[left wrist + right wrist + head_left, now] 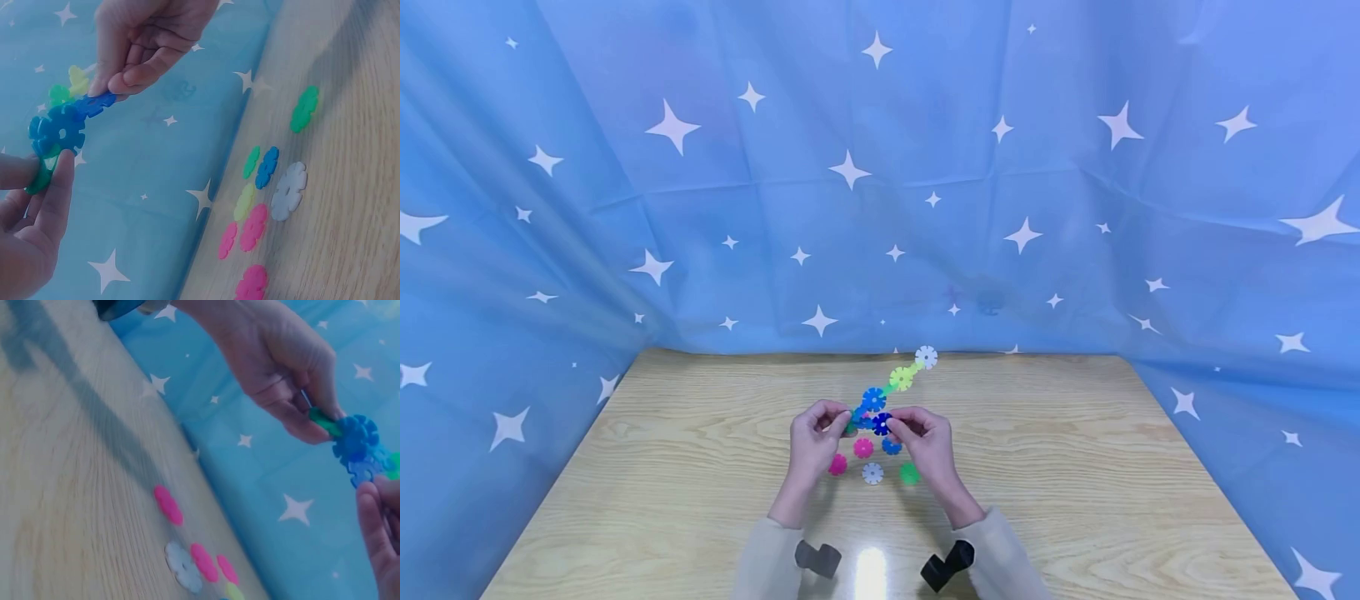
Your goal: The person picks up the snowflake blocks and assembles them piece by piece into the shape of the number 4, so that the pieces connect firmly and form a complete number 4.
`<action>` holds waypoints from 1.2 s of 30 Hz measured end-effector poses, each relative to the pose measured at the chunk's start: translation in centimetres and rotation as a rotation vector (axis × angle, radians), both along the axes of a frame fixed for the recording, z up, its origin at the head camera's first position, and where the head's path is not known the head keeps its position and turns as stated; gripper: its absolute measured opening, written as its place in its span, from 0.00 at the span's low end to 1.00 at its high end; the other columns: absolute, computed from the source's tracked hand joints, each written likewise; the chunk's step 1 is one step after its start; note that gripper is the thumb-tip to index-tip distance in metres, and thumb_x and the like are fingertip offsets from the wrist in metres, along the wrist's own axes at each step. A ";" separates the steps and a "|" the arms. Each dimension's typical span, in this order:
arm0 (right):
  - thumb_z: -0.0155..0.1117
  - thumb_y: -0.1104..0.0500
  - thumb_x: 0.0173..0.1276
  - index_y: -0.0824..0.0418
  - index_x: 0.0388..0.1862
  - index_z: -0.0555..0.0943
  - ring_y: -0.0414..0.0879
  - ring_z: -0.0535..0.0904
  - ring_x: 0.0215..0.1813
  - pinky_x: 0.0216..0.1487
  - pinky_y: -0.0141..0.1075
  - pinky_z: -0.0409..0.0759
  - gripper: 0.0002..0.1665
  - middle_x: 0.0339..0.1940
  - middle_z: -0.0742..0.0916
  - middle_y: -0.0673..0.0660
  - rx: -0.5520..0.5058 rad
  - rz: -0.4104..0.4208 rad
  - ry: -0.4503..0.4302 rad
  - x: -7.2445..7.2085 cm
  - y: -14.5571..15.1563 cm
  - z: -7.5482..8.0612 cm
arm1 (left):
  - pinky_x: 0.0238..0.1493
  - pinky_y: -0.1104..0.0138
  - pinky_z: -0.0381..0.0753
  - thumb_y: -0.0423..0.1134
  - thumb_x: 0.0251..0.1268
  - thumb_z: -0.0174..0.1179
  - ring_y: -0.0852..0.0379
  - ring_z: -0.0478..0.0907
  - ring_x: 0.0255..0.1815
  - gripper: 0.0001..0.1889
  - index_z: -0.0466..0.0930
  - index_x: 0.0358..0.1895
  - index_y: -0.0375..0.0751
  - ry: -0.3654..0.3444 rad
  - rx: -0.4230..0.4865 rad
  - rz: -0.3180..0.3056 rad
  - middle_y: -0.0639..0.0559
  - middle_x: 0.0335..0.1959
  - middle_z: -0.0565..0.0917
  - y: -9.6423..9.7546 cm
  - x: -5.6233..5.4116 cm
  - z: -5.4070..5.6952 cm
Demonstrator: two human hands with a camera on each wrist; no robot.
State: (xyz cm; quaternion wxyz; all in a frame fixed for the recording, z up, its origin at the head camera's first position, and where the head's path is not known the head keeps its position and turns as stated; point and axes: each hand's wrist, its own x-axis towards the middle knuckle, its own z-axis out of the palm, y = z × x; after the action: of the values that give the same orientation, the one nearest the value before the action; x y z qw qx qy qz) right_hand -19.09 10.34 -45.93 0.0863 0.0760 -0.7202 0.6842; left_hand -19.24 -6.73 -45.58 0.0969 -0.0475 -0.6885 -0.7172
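My left hand (811, 440) pinches a green notched disc (42, 177) at the lower end of a chain of snowflake-disc pieces. From there the chain slants up to the right through a blue disc (874, 399), a yellow disc (901, 379) and a white disc (926, 357) at its far end. Between thumb and fingertips, my right hand (931, 446) holds a dark blue disc (882, 424). In the left wrist view that disc (97, 104) meets the edge of a blue disc (57, 130); whether their notches interlock cannot be told. Both hands are raised above the table.
Loose discs lie on the wooden table (685, 467) below the hands: pink (863, 448), another pink (838, 464), white (872, 473), green (910, 473) and blue (892, 447). A yellow one (244, 202) shows in the left wrist view. A star-patterned blue curtain (925, 225) hangs behind.
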 end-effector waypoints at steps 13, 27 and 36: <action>0.62 0.72 0.62 0.77 0.37 0.80 0.39 0.80 0.25 0.31 0.35 0.85 0.07 0.28 0.85 0.65 -0.026 -0.009 -0.067 0.6 -0.9 0.7 | 0.31 0.62 0.86 0.21 0.58 0.59 0.61 0.79 0.22 0.04 0.77 0.34 0.20 -0.021 -0.011 0.065 0.39 0.27 0.81 0.0 0.1 -0.3; 0.65 0.70 0.61 0.71 0.34 0.83 0.49 0.81 0.25 0.25 0.34 0.84 0.04 0.26 0.85 0.61 0.089 -0.056 -0.072 0.1 -0.9 -0.1 | 0.31 0.67 0.86 0.22 0.59 0.57 0.57 0.80 0.23 0.03 0.77 0.34 0.22 -0.032 -0.006 0.060 0.40 0.27 0.81 0.2 0.0 -0.6; 0.64 0.72 0.60 0.73 0.33 0.82 0.52 0.81 0.25 0.25 0.34 0.84 0.03 0.25 0.85 0.63 0.105 -0.055 -0.060 0.6 -0.9 1.2 | 0.33 0.61 0.86 0.21 0.59 0.57 0.49 0.81 0.25 0.04 0.77 0.36 0.21 -0.079 0.021 0.076 0.40 0.27 0.81 0.6 0.2 0.2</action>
State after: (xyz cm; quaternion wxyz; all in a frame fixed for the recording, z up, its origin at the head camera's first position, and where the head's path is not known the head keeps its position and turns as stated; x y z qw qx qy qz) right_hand -18.45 9.40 -44.73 0.0794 0.0402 -0.7591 0.6448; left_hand -19.01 -6.16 -45.38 0.0972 0.0079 -0.6853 -0.7217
